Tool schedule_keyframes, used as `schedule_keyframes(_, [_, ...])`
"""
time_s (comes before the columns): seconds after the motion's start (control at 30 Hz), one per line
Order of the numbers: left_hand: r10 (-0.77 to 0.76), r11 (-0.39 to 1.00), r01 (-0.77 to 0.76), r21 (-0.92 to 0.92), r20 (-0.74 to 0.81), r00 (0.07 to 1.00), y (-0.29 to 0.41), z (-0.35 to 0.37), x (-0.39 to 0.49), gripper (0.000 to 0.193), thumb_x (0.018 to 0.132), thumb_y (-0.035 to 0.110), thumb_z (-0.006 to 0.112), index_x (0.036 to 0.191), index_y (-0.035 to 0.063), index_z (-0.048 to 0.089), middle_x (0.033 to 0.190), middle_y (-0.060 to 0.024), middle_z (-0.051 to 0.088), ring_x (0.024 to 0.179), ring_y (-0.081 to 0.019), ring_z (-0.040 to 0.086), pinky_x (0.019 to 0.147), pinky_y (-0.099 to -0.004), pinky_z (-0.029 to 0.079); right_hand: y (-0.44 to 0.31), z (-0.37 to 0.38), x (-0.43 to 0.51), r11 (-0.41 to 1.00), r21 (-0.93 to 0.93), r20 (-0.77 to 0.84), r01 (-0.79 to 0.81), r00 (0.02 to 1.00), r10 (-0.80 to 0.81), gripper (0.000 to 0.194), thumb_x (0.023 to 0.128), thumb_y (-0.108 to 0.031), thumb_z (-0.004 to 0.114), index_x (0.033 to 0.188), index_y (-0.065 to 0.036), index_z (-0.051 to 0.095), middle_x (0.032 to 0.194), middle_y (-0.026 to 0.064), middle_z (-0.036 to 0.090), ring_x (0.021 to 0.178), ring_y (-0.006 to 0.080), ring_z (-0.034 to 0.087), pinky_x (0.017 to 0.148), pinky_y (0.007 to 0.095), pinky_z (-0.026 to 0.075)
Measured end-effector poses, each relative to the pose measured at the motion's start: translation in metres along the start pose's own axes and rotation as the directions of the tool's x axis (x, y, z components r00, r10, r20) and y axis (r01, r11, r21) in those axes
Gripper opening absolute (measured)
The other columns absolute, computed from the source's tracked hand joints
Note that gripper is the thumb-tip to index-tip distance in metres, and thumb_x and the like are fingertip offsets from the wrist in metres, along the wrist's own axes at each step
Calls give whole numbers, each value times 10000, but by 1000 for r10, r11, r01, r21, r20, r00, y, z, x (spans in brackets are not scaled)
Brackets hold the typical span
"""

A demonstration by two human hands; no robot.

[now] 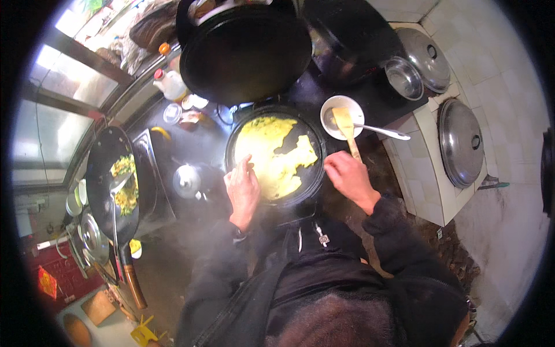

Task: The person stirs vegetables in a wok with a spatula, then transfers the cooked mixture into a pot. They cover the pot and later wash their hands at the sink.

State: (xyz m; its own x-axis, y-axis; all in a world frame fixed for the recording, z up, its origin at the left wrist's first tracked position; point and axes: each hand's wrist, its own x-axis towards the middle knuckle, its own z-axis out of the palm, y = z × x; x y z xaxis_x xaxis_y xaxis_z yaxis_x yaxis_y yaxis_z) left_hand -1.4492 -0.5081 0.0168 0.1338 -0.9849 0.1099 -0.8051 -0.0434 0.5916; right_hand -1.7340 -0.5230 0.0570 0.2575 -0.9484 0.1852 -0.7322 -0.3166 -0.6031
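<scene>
A round electric griddle [320,173] lies before me with its dark lid [247,56] raised behind it. On its plate is a yellow, ragged pancake [264,160] with a dark bare patch at its right. My left hand [243,186] is over the griddle's left rim, fingers extended beside the pancake; no held thing shows. My right hand [349,180] hovers near the right rim, its fingers curled close together. The handle of a wooden spatula [344,121] runs behind that hand; whether it is gripped is unclear. The spatula's blade lies across a white bowl [324,106].
A spoon [386,131] rests in the bowl. At left, a wok [97,173] holds chopped food and a ladle [114,208]. A glass lid [187,181] and bottles [171,84] stand on the dark counter. Metal lids [460,143] and a steel bowl [404,78] are at right.
</scene>
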Motion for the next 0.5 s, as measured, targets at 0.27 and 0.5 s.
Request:
schedule_keyframes(0.27, [88,993,-106,46,293,952,-2,-3,-50,216,824,184,753,998,63,709,942,-127,706,945,-305,649,888,-411,436,-5,68,8,983,-99,285,154,951,-120,96,836,-86,612,926,-74,642,880,117,632,889,310,632,796,448,470])
schedule_keyframes(0.5, [190,980,-196,36,130,973,28,50,-27,336,808,163,744,1120,74,654,1041,-123,647,997,-317,592,877,-432,440,21,76,30,948,-315,166,41,986,12,290,823,-153,702,1089,-79,614,1038,118,632,1027,328,612,823,456,491])
